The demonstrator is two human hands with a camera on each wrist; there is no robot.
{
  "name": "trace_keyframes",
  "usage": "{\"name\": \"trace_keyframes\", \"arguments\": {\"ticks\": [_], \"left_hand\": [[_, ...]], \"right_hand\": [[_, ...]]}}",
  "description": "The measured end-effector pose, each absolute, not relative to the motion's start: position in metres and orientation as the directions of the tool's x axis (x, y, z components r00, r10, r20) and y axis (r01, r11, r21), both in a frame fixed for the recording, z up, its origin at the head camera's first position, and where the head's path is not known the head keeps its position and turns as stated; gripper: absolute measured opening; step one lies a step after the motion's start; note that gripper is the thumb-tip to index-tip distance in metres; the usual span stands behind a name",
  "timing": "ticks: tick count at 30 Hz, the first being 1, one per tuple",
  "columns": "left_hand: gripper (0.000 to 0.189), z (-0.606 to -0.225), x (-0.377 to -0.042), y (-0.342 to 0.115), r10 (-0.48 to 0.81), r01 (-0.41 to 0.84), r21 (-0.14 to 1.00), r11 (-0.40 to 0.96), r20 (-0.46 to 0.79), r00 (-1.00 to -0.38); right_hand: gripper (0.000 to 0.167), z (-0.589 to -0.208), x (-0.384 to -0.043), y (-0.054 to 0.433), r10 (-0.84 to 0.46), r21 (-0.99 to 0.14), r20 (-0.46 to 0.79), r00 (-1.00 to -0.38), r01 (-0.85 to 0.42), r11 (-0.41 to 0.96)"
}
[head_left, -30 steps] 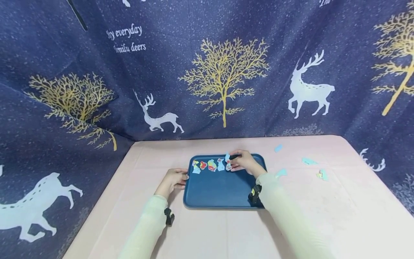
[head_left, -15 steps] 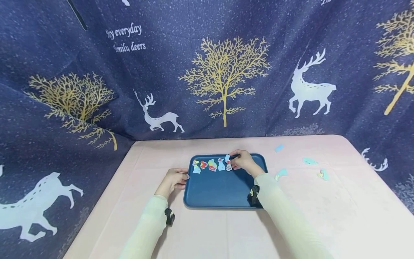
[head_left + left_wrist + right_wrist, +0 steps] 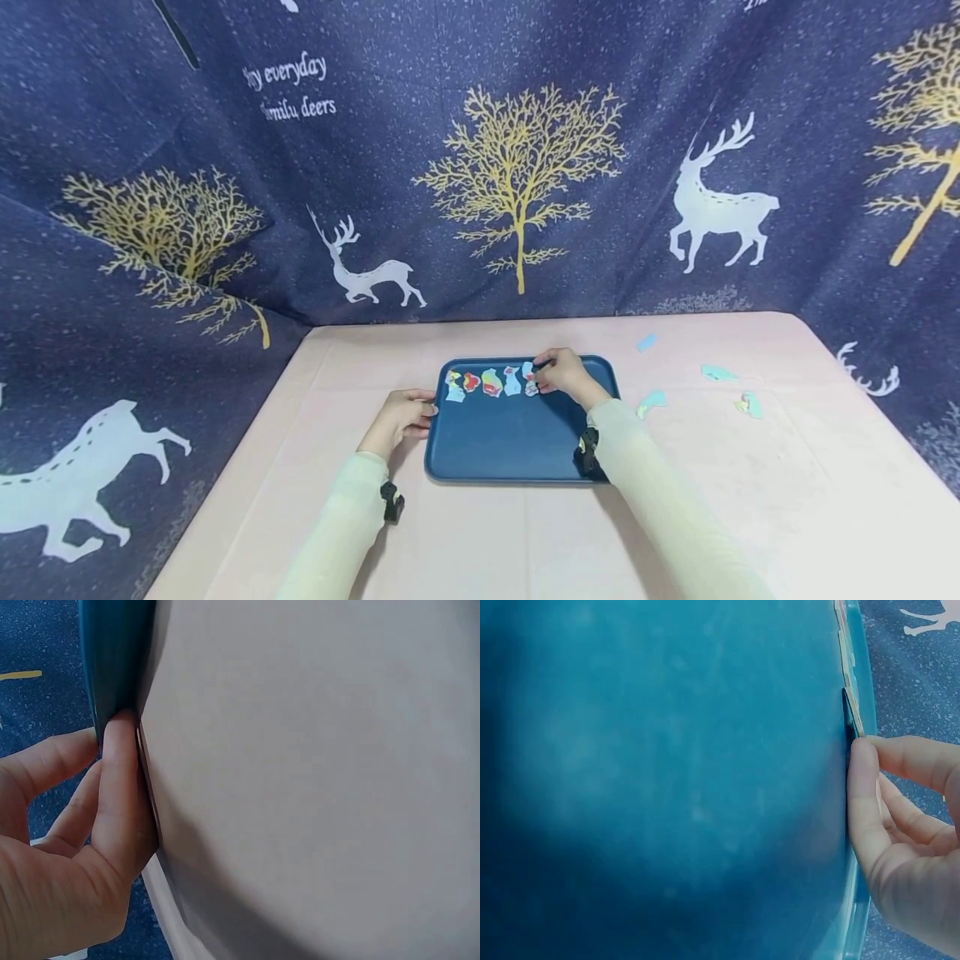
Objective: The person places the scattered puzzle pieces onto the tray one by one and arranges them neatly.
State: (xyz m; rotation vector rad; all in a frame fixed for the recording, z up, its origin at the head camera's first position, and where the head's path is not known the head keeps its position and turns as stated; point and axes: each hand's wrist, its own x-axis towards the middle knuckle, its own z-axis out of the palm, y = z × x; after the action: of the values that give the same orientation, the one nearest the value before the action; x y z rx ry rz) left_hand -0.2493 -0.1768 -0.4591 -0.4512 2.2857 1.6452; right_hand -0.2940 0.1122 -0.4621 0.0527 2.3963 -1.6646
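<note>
A dark blue tray lies on the table. My left hand grips its left rim; in the left wrist view, thumb and fingers pinch the tray edge. Along the far side of the tray runs a row of flat, irregular puzzle pieces, pale blue with red and yellow print. My right hand pinches the rightmost puzzle piece at the end of that row. In the right wrist view, the thumb and index finger meet at the edge of this thin piece, which is seen nearly edge-on.
Several loose puzzle pieces lie on the pink tablecloth right of the tray: a small blue one, a longer one, a curved one and a yellow-marked one. A dark blue curtain hangs behind the table.
The puzzle piece in my right hand has shifted slightly down, more in line with the row. My left hand has stayed at the tray rim.
</note>
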Motion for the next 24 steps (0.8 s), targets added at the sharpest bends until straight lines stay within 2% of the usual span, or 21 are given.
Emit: {"name": "trace_keyframes", "arguments": {"ticks": [16,20,24], "left_hand": [[0.041,-0.455,-0.247,-0.176,-0.087,-0.416,0.858,0.301,-0.41,-0.908],[0.04,-0.457,-0.247,-0.176,-0.099,-0.432,0.85,0.301,-0.423,-0.901],[0.04,-0.457,-0.247,-0.177,-0.101,-0.425,0.851,0.307,-0.415,-0.904]], "right_hand": [[0.02,-0.459,-0.295,0.115,-0.125,-0.919,-0.216,-0.968,0.159,0.359],[0.019,-0.457,-0.294,0.12,-0.175,-0.918,-0.187,-0.967,0.108,0.382],[0.025,-0.451,-0.292,0.13,-0.24,-0.931,-0.121,-0.963,0.026,0.365]]}}
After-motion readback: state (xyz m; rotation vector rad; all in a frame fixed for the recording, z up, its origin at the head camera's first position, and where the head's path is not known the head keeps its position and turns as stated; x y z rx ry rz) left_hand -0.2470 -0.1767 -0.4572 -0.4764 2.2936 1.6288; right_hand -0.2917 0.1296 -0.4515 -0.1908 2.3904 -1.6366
